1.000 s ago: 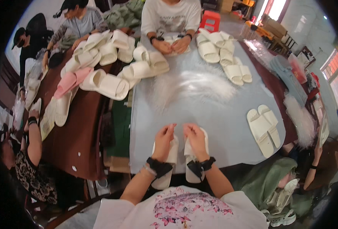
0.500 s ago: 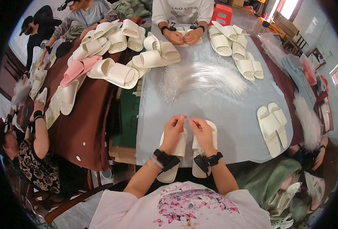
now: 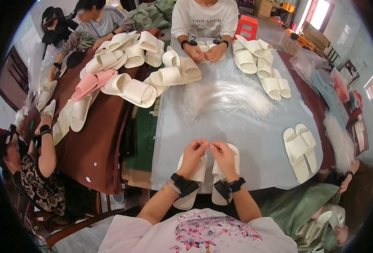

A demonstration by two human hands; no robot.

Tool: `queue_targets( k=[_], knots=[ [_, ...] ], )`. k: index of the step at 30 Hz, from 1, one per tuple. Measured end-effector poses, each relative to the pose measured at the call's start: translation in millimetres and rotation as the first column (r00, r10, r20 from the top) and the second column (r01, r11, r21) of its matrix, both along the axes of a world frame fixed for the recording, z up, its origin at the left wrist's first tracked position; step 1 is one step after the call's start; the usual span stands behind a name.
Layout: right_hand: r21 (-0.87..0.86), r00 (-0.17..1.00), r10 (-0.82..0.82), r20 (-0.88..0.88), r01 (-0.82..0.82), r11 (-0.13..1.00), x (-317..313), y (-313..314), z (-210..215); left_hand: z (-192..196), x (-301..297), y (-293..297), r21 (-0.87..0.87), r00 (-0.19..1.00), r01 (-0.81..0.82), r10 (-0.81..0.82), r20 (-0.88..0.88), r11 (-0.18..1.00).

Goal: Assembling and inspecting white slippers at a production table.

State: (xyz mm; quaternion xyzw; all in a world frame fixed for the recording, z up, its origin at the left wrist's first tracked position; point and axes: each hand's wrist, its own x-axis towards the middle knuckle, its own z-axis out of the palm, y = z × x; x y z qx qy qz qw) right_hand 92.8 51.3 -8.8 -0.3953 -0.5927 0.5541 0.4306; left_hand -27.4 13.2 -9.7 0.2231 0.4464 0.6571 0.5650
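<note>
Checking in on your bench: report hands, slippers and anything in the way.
Left hand and right hand pinched together, fingertips meeting, above the white slipper pair. Whatever they pinch is too small to tell. Heap of white strands lies farther up the table, apart.

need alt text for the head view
Two bare hands, left hand and right hand, meet fingertip to fingertip over a pair of white foam slippers on a pale blue table, near a heap of thin white plastic strands.

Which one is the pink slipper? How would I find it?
Look at the brown table on the left, beside the grey one. Near its far end lies a heap of cream slippers. The pink slipper sits at that heap's left edge, the only pink one among them.
</note>
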Motion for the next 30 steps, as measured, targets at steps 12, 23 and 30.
queue_targets(
  k=[12,23,30],
  knots=[
    [0.020,1.000,0.002,0.012,-0.002,1.000,0,-1,-4,-1,-1,-2,-0.012,1.000,0.012,-0.012,-0.029,1.000],
    [0.004,0.998,0.064,0.011,-0.064,0.998,1,-1,-3,-8,-2,-1,0.026,1.000,-0.011,0.011,-0.011,1.000],
    [0.065,1.000,0.014,-0.001,-0.014,0.998,1,-1,-2,1,2,-3,0.009,0.998,-0.034,0.035,-0.048,0.999]
  ],
)
